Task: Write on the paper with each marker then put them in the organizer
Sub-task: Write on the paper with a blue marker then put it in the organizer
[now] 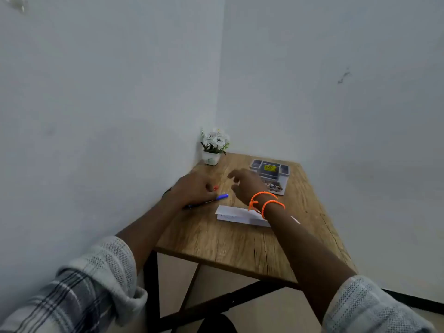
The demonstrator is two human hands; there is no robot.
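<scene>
Both hands hover over the table (216, 239): the left hand (192, 188) lies over a blue marker (217, 198), grip unclear. The right hand (245, 186), fingers loosely spread and holding nothing, hangs beside the organizer (270, 174), above the paper (236, 215).

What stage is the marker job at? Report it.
Done: nothing visibly; the organizer shows no markers. In hand: the left hand rests over the markers, a blue-capped marker and a red tip showing; the right hand hovers empty. Left: writing on the paper and stowing the markers.

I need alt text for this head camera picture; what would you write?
Two hands reach over a wooden table: the left hand rests on markers, the right hand hovers open near a grey organizer. White paper lies under the right wrist.
</scene>
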